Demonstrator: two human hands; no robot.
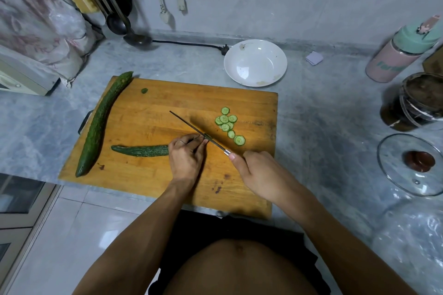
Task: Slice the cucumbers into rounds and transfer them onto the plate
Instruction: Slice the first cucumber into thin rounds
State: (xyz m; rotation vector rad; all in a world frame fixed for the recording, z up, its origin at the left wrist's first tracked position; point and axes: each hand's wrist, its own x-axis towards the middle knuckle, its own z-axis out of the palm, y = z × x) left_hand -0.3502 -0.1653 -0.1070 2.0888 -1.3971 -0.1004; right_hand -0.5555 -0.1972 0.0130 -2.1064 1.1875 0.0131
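A partly cut cucumber (141, 150) lies across the wooden cutting board (148, 182). My left hand (185, 158) grips its cut end with curled fingers. My right hand (256, 173) holds the handle of a knife (189, 125), whose blade sits on the cucumber right beside my left fingertips. Several cucumber rounds (227, 124) lie on the board to the right of the blade. A whole long cucumber (100, 122) lies along the board's left edge. A small cut-off tip (144, 90) sits near the board's far edge. The white plate (273, 55) stands behind the board with no slices in it.
A glass pot lid (395, 175) and a dark lidded jar (417, 100) stand at the right, with a pink and green bottle (405, 55) behind them. Ladles (134, 36) and a black power cord (189, 44) lie at the back left. A plastic bag (412, 242) sits at the lower right.
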